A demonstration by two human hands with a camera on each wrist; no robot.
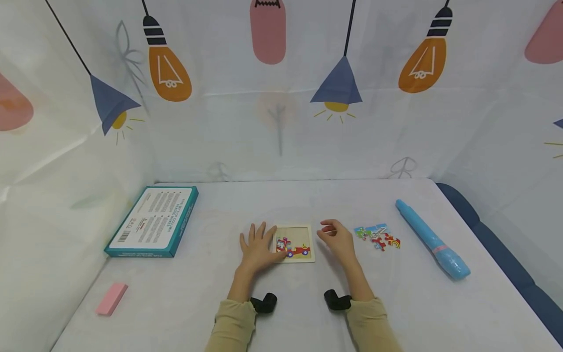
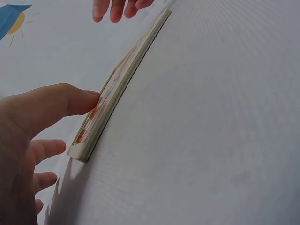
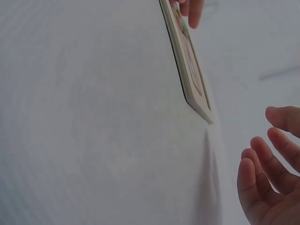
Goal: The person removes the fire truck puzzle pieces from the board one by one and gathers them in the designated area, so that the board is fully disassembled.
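Observation:
A small wooden puzzle tray (image 1: 295, 261) lies on the table in front of the person, with colourful pieces (image 1: 301, 251) of a red vehicle picture along its lower part. The left hand (image 1: 257, 253) is spread at the tray's left side; its thumb (image 2: 84, 101) presses on the pieces inside the frame. Just off the tray's right edge hovers the right hand (image 1: 339, 243), fingers loosely bent and holding nothing, as the right wrist view confirms. Loose jigsaw pieces (image 1: 379, 236), blue, green and red, lie in a cluster to the right of this hand.
A teal-edged box (image 1: 151, 220) with printed text rests at the back left. A pink block (image 1: 112, 298) lies near the left edge. Farther right is a long light-blue tube-shaped object (image 1: 433, 239). Patterned white cloth (image 1: 246, 132) hangs behind the table.

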